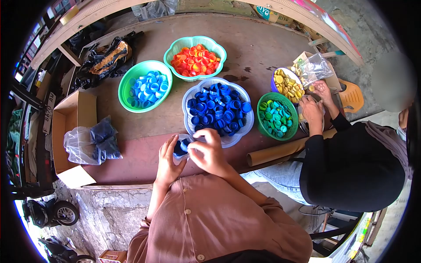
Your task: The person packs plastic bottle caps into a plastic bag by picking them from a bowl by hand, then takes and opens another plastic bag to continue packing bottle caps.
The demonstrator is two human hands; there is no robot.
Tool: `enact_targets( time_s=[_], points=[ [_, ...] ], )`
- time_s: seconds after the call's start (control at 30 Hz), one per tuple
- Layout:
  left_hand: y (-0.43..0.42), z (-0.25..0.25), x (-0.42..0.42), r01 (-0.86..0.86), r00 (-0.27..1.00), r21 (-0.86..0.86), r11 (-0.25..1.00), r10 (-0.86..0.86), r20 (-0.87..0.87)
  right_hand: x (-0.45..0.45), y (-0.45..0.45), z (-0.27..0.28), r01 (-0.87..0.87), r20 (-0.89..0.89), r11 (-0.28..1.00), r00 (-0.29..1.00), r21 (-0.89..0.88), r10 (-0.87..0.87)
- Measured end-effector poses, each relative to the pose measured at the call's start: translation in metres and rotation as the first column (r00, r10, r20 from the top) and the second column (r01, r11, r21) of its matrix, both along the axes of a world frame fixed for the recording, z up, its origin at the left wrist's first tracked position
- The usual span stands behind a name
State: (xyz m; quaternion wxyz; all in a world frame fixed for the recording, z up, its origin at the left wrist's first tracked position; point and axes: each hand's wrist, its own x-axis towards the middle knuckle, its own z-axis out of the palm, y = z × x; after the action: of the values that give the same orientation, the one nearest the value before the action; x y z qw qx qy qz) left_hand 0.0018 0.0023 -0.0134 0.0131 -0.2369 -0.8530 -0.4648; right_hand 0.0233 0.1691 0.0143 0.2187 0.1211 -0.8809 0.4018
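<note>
My left hand (165, 163) is closed around a small clear plastic bag (180, 153) with dark blue bottle caps inside. At the bag's mouth, my right hand (211, 153) has its fingers curled in towards the thumb; what they pinch is hidden. Just beyond both hands stands a pale blue scalloped basket (189, 124) heaped with dark blue bottle caps (219, 107).
Light blue caps fill a green basin (124, 101); orange caps fill a mint basket (168, 45). A green basket (268, 129) and a purple bowl (274, 84) hold more caps. Filled bags (94, 142) lie by a cardboard box (65, 131). A co-worker (351, 164) sits right.
</note>
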Motion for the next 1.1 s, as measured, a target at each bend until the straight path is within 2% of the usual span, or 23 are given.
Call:
enact_targets(
  time_s=[0.03,0.07,0.1,0.17,0.23,0.3,0.37,0.4,0.43,0.47,0.53,0.63,0.77,0.8,0.83,0.87,0.9,0.93,0.97,1.1],
  points=[
    [0.0,-0.002,-0.001,0.002,1.0,0.0,1.0,-0.002,-0.002,-0.001,-0.005,-0.001,-0.023,-0.048,0.985,0.998,0.171,0.031],
    [0.0,-0.003,-0.001,0.001,0.999,-0.038,0.999,-0.003,-0.048,-0.002,-0.009,-0.017,-0.056,0.017,0.971,0.998,0.233,0.054],
    [0.0,-0.004,-0.002,-0.002,0.995,-0.075,0.997,-0.005,-0.095,-0.001,-0.008,-0.022,-0.055,0.015,0.971,0.998,0.234,0.053],
    [-0.001,-0.004,-0.001,-0.004,0.998,-0.061,0.998,0.0,-0.064,-0.001,-0.003,-0.021,-0.108,0.074,0.962,0.993,0.251,0.092],
    [0.0,-0.004,-0.002,-0.006,1.0,-0.047,0.999,0.005,-0.026,-0.006,0.011,-0.011,-0.202,0.037,0.977,0.979,0.07,0.2],
    [0.0,-0.001,-0.003,0.007,1.0,-0.026,1.0,-0.008,-0.021,-0.011,0.036,-0.015,-0.101,0.113,0.992,0.988,-0.07,0.109],
    [0.0,0.0,-0.002,0.013,1.0,-0.021,1.0,-0.013,-0.009,-0.014,0.07,-0.024,0.107,0.314,0.984,0.938,0.142,-0.147],
    [0.0,0.0,-0.003,0.017,1.0,-0.015,1.0,-0.017,0.002,-0.014,0.086,-0.033,0.129,0.346,0.938,0.906,0.321,-0.243],
    [0.0,0.0,-0.002,0.02,1.0,-0.014,1.0,-0.02,0.002,-0.014,0.098,-0.043,0.135,0.36,0.862,0.869,0.489,-0.341],
    [0.0,0.0,-0.002,0.022,1.0,-0.011,1.0,-0.022,-0.001,-0.012,0.105,-0.05,0.136,0.359,0.861,0.869,0.49,-0.342],
    [0.0,0.001,-0.002,0.019,1.0,-0.007,1.0,-0.019,-0.006,-0.01,0.11,-0.058,0.147,0.25,0.702,0.868,0.697,-0.429],
    [-0.003,0.004,-0.002,0.012,1.0,-0.013,1.0,-0.012,-0.003,-0.015,0.109,-0.058,0.066,0.319,0.643,0.827,0.763,-0.463],
    [-0.004,0.003,-0.002,0.001,1.0,-0.002,1.0,-0.001,-0.001,-0.021,0.113,-0.064,0.058,0.384,0.699,0.801,0.713,-0.459],
    [-0.004,0.003,-0.001,-0.008,1.0,0.0,1.0,0.008,0.005,-0.021,0.117,-0.068,0.142,0.534,0.926,0.782,0.35,-0.322],
    [-0.004,0.002,0.0,-0.013,1.0,-0.001,1.0,0.013,0.006,-0.022,0.115,-0.064,0.228,0.616,0.971,0.776,-0.076,-0.134],
    [-0.004,0.002,0.0,-0.011,1.0,0.005,1.0,0.011,0.016,-0.02,0.114,-0.059,0.302,0.682,0.866,0.729,-0.399,0.06],
    [-0.004,0.001,0.0,-0.007,1.0,0.012,1.0,0.007,0.026,-0.017,0.112,-0.054,0.302,0.682,0.866,0.729,-0.399,0.06],
    [-0.003,0.001,-0.001,-0.007,1.0,0.013,1.0,0.006,0.026,-0.015,0.111,-0.05,0.302,0.615,0.687,0.742,-0.661,0.266],
    [-0.002,0.001,-0.001,0.001,1.0,0.016,1.0,-0.001,0.026,-0.012,0.109,-0.045,0.295,0.486,0.434,0.757,-0.851,0.438],
    [-0.001,0.001,0.0,0.022,1.0,0.017,1.0,-0.023,0.021,-0.006,0.095,-0.035,0.237,0.369,0.308,0.782,-0.921,0.502]
  ],
)
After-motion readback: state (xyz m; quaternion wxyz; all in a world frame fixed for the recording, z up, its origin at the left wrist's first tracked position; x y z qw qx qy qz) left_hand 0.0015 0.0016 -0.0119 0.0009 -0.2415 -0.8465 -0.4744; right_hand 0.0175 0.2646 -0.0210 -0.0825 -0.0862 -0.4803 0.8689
